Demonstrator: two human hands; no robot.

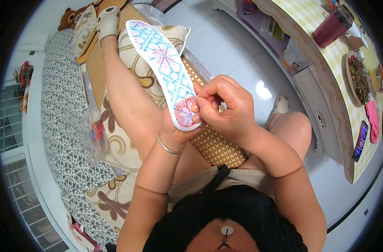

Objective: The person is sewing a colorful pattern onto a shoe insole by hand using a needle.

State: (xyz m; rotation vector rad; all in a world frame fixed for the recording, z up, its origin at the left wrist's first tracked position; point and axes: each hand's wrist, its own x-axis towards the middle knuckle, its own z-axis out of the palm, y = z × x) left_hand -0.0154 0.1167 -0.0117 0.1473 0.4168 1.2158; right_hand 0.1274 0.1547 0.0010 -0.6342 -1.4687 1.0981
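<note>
Our left hand [169, 127] cups the heel of the insole [165, 61], a tapering, white-edged shape ridged with blue and red threadwork [181, 90]. At the insole's right edge, our right hand [227, 103] pinches something too small to tell. We seem mid-stitch; the next pull calls for steady support.

No txt legible anywhere in view. Phone [360, 141] on tbl [336, 58]: screen lit, content too sm. to read. White box [267, 25] on shelf [277, 45] under tbl: dark marks, poss. print, too sm. White pkg [296, 53] nearby, same lvl approx.: marks too blurry to make out.
</note>
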